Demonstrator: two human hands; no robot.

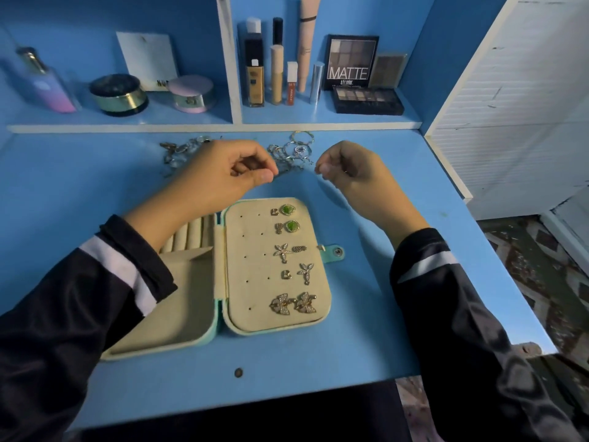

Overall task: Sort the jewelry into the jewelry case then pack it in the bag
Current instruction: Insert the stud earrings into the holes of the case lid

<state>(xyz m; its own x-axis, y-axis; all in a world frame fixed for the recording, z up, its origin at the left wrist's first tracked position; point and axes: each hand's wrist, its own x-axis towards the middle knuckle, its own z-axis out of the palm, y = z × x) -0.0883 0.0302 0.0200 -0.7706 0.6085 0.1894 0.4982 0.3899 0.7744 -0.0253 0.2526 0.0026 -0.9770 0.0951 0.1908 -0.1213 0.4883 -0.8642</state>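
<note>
Beige velvety jewelry case [248, 282], mint-rimmed, open flat on blue table [360, 330], head view | its panel: pinned earrings [288, 210], green hearts, butterflies | loose metal rings [296, 151] heaped behind | left grip [223, 167], right grip [350, 167] near heap, fingertips pinched narrow, cannot tell what they hold

My arms reach forward, left grip [229, 173] and right grip [347, 173] apart, each curled with thumb pinched to forefinger.

Open jewelry case [220, 288] on table [366, 346], loose jewelry [293, 153] behind.
</note>
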